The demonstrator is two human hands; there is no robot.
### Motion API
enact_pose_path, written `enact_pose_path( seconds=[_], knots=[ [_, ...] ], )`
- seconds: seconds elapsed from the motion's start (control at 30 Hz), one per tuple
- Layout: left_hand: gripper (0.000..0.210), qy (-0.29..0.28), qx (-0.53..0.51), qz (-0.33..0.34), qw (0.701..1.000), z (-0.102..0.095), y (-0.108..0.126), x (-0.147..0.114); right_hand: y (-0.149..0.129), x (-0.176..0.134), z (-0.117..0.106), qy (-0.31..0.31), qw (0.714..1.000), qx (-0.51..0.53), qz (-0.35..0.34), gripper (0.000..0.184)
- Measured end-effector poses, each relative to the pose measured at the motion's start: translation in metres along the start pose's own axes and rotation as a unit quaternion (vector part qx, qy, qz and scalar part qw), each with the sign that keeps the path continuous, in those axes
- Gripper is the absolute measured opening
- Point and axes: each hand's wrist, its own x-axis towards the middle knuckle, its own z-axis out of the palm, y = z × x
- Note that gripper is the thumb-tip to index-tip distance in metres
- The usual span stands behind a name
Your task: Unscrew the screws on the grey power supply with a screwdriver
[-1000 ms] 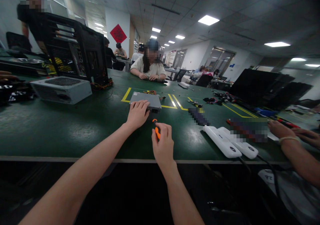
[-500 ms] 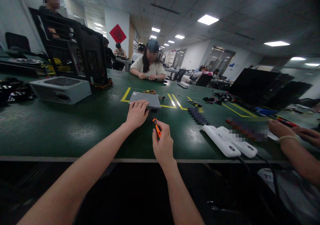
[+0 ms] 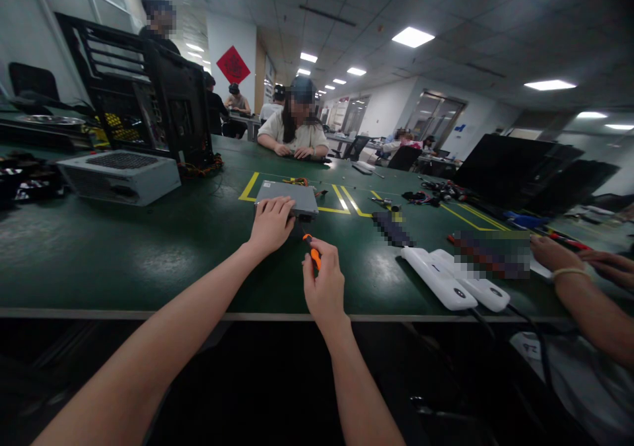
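Note:
A grey metal computer power supply (image 3: 303, 197) lies on the green table in front of me, with coloured wires behind it. My left hand (image 3: 271, 220) is closed over its front left part, fingers across the top, keeping hold of it. Between the thumb and fingers of my right hand (image 3: 324, 277) is a screwdriver (image 3: 316, 256) with an orange and black handle. Its shaft points up at the front face of the power supply, beside the black socket. Whether the tip touches the unit is too small to tell.
A larger power supply (image 3: 123, 176) and an open black computer case (image 3: 143, 96) stand at left. White power strips (image 3: 438, 277) lie at right, near a neighbour's hands (image 3: 559, 258). Tools and cables (image 3: 436, 191) are farther back. Another person (image 3: 294, 129) sits opposite.
The screwdriver's handle has turned slightly in my right hand, which has shifted a little. My left hand and the power supply stay put. A standing person at back left has moved right.

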Motion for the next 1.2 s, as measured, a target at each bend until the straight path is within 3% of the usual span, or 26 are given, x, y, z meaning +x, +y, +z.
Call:
enact_pose_path(
  seconds=[0.17,0.4,0.67,0.93,1.2],
  knots=[
    [0.037,-0.007,-0.003,0.0,1.0,-0.0018,0.0007,0.0001,0.0023,-0.0003,-0.0012,0.006,0.997,-0.012,0.071,0.025],
    [0.038,-0.004,-0.005,0.0,1.0,-0.0008,0.0004,-0.0001,-0.0015,0.0017,-0.0009,0.003,1.0,-0.008,-0.026,0.027],
    [0.037,-0.002,0.006,-0.001,1.0,0.0007,-0.0001,-0.0005,0.0016,-0.0001,-0.0035,0.003,0.999,-0.009,0.043,0.028],
    [0.037,-0.002,0.005,0.0,1.0,0.0003,-0.0001,0.0003,-0.0003,0.0012,-0.0021,-0.008,1.0,0.005,-0.018,0.028],
    [0.037,0.002,0.002,0.002,1.0,0.0011,-0.0006,-0.0001,0.0022,0.0006,-0.0036,0.007,0.999,-0.017,0.048,0.026]
  ],
)
